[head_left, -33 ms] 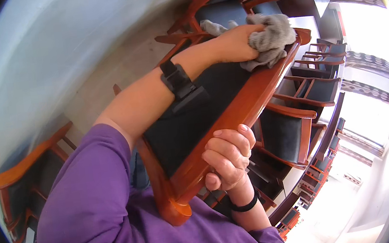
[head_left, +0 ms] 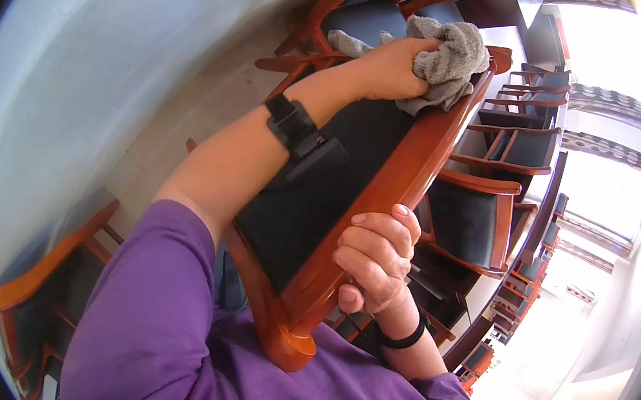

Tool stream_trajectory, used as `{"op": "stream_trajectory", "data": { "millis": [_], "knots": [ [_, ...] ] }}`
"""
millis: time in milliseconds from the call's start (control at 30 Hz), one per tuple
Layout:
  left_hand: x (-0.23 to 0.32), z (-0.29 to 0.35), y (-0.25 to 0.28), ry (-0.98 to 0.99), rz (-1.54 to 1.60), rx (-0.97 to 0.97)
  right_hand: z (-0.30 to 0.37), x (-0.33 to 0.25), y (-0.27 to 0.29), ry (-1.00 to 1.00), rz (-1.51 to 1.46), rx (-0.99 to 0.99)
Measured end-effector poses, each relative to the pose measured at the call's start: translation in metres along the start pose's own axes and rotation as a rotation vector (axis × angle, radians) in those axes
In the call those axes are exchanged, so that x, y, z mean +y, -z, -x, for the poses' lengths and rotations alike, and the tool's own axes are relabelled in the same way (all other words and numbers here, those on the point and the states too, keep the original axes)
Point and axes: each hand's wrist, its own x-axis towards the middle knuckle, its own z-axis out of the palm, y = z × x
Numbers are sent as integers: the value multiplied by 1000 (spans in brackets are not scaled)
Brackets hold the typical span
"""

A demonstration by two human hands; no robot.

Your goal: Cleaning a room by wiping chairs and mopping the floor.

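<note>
A wooden chair (head_left: pixel 385 208) with reddish-brown, glossy framing and a black padded panel (head_left: pixel 306 209) slants across the middle, its near rounded corner close to my purple shirt. My left hand (head_left: pixel 398 69) is closed on a grey, fluffy cloth (head_left: pixel 451 59), which lies bunched against the far upper end of the chair's rail. A loose end of the cloth shows beyond my fingers. Lower down, my right hand (head_left: pixel 375 261) is curled against the right edge of the same rail, with the thumb toward it. The rail and the fingers hide part of that grip.
Another wooden chair (head_left: pixel 61 281) stands at the left by the pale wall (head_left: pixel 50 112). Further dark-seated chairs (head_left: pixel 363 21) are at the top. On the right, a chair (head_left: pixel 465 223) and rows of more chairs run along a long table. Bright windows with patterned curtains (head_left: pixel 619 111) lie beyond.
My left hand and the cloth have shifted very slightly to the right along the far end of the rail. My right hand and the chair look unmoved.
</note>
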Motion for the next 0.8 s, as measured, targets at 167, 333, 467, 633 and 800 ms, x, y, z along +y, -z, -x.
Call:
{"op": "stream_trajectory", "data": {
  "millis": [167,333,467,633,800],
  "knots": [
    [-65,-7,9,-81,-133,7,-3,-1,-2,-12,-7,-25],
    [-127,9,25,26,-219,46,-4,-2,0,-14,2,-33],
    [-176,3,48,156,-343,109,-3,-2,-5,-18,2,-17],
    [-198,-17,65,244,-510,118,-14,-2,-9,-20,21,-23],
    [-180,16,79,334,-517,-131,-12,-1,-13,-24,49,6]
  ]
}}
